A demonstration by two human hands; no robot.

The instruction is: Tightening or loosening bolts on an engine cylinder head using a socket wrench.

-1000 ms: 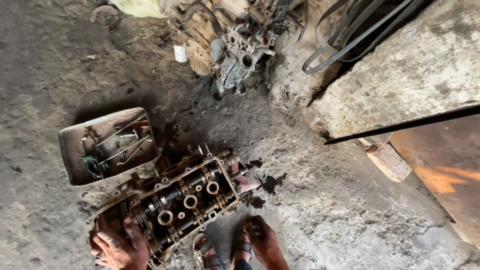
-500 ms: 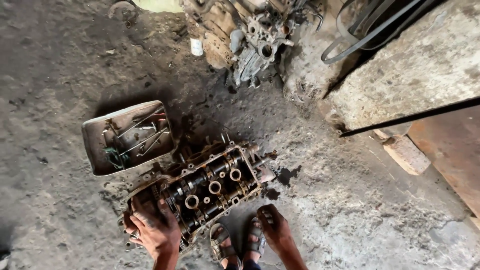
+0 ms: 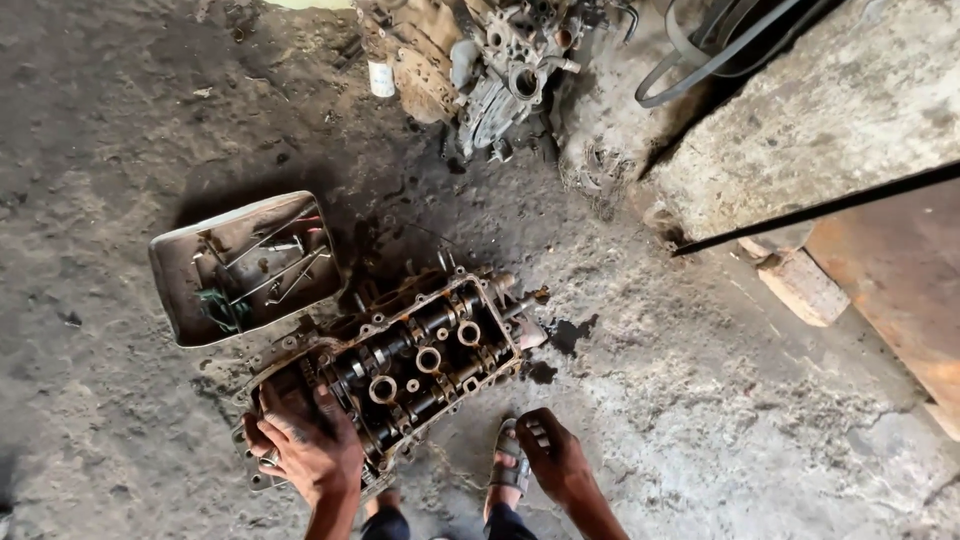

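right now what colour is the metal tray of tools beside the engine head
Dull grey metal tray, rust-stained and grimy; head view.
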